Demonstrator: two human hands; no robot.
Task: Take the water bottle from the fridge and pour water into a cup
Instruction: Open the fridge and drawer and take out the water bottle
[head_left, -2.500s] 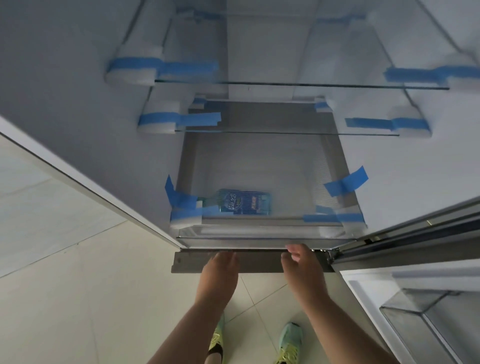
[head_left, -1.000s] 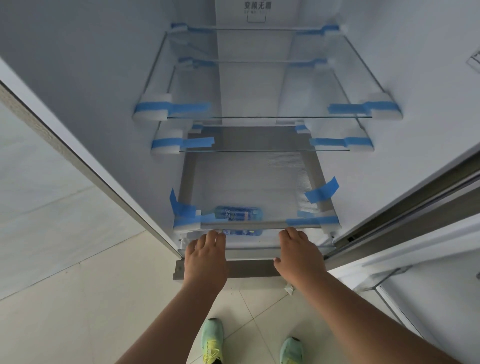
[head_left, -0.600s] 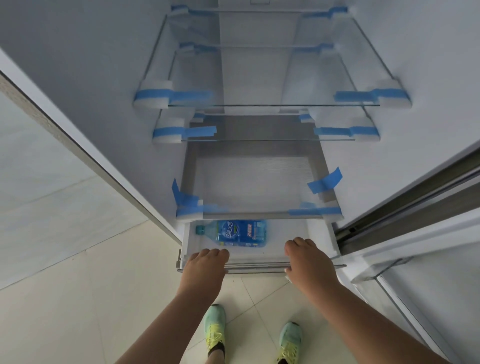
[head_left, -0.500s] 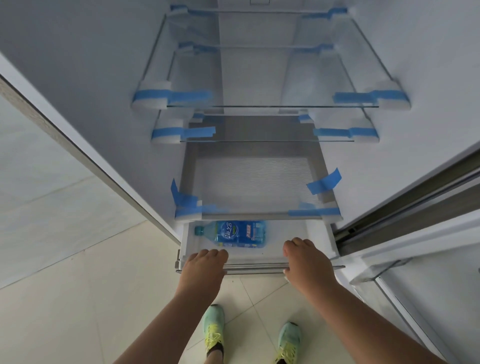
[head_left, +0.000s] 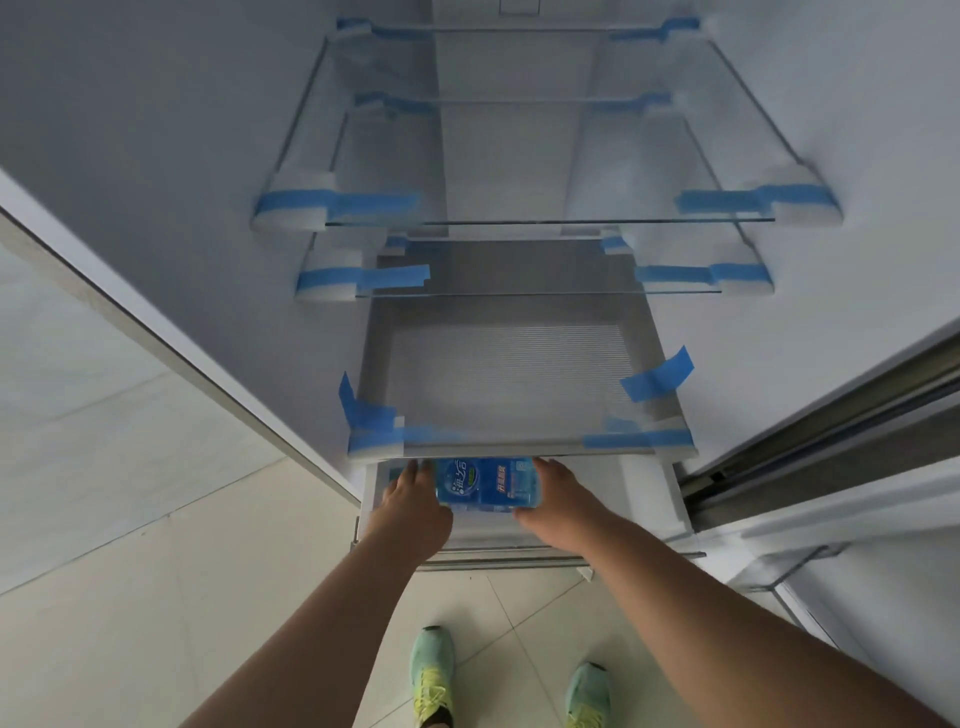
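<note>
Both hands, left and right, flank the water bottle (lying sideways) in the drawer.

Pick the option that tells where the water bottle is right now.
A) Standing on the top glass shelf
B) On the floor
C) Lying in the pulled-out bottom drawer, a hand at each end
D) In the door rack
C: the water bottle lies on its side in the drawer, with the left hand and right hand at its ends.

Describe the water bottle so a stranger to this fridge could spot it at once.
Look into the open fridge, below the two glass shelves, to the pulled-out white drawer at the bottom. The water bottle lies on its side there, between the left hand and right hand. Its bright blue label is the drawer's only colour.
</note>
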